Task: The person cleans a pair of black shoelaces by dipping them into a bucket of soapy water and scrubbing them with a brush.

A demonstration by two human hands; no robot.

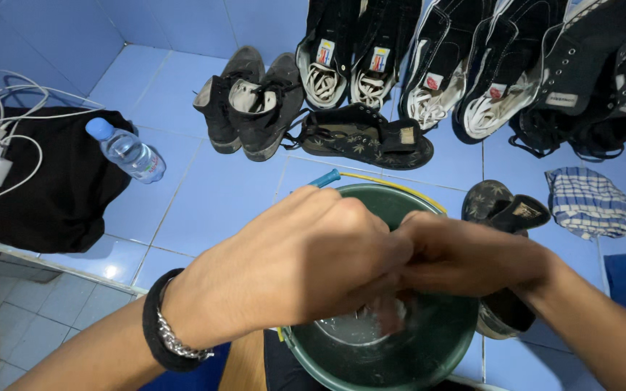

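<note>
Both hands meet right over the green bucket (429,347), so drips fall back in. The left hand (291,261) and right hand (465,257) are clenched together on something small and wet, but I can't tell what. A sandal (505,213) waits just beside the bucket.

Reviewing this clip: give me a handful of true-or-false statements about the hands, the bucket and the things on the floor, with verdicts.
1. Both hands meet over a green bucket. True.
2. The left hand wears a dark wristband and a metal chain bracelet. True.
3. The water bottle stands upright inside the bucket. False: it lies on its side on the blue floor tiles, beside a black cloth.
4. The right hand holds a sneaker up in the air. False: its fingers are pressed together with the left hand's, and what they grip is hidden.
5. Dark shoes are lined up along the wall. True.
</note>
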